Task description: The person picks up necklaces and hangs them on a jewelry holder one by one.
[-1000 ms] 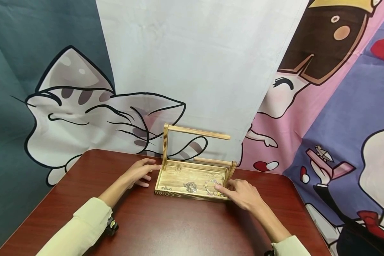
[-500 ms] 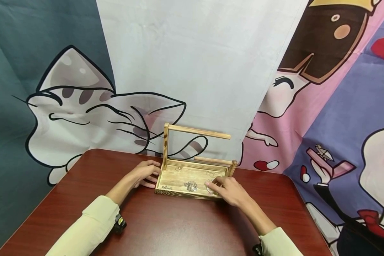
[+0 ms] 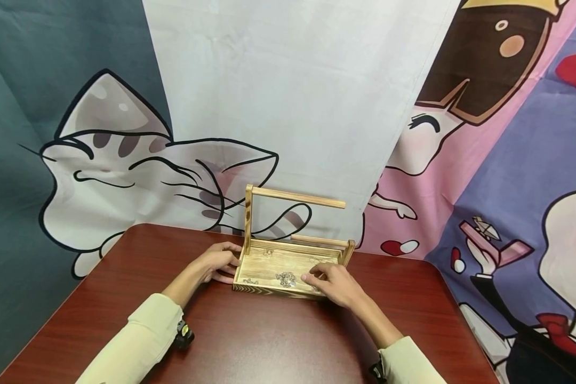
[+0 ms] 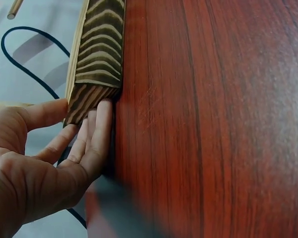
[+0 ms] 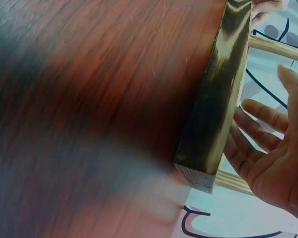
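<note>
A wooden tray (image 3: 266,266) with upright posts and two horizontal bars stands on the table. My left hand (image 3: 217,262) touches its left end. In the left wrist view, the fingers of my left hand (image 4: 64,153) lie fairly straight against the tray's end (image 4: 89,99), thumb near the rim. My right hand (image 3: 338,285) hovers over the tray's right front, thumb and fingers apart in the right wrist view. A heaped silvery chain (image 3: 285,279) lies just left of it. Small jewellery pieces (image 3: 249,281) lie at the left front, another piece (image 3: 268,252) at the back.
The tray's upper bar (image 3: 297,198) spans above its back, with a lower bar (image 3: 319,242) at the right rear. A reddish-brown table (image 3: 269,341) reaches the printed cloth backdrop (image 3: 293,106) behind.
My right hand has moved left across the tray, covering the beaded bracelet seen earlier. My left hand has come closer against the tray's left end.
</note>
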`<state>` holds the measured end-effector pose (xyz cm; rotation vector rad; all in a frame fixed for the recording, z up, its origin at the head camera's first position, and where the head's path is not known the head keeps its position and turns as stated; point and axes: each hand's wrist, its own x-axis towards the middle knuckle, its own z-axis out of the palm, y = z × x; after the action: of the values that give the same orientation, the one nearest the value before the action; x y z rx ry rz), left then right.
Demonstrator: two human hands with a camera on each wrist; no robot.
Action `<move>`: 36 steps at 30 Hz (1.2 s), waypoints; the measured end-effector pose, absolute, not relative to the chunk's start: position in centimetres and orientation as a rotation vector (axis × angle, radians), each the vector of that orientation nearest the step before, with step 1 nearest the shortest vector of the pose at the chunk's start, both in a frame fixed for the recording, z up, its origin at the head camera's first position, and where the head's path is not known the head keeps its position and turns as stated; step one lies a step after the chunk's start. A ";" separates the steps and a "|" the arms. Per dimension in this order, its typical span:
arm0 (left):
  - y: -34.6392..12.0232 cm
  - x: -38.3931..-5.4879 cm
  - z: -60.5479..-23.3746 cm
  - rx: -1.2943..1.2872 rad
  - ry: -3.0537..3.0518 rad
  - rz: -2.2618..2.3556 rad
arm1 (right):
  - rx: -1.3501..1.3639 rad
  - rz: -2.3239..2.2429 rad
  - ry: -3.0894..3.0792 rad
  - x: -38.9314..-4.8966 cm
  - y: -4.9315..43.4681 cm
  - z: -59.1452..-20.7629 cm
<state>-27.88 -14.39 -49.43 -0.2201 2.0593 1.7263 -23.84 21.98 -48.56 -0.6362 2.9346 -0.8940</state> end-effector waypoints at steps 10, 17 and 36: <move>-14.3 -28.2 -49.2 -0.225 2.005 1.722 | -0.776 -0.894 2.974 -24.2 20.8 -49.7; -13.8 -28.4 -48.7 -0.283 1.986 1.707 | -0.796 -0.918 2.933 -24.5 20.3 -50.3; -13.8 -28.2 -48.6 -0.354 1.983 1.706 | -1.041 -0.779 3.090 -31.1 20.0 -58.6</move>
<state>-28.21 -13.76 -48.56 -0.3537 1.9832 1.7059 -31.08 20.02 -58.63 -1.0409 3.0899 -0.7786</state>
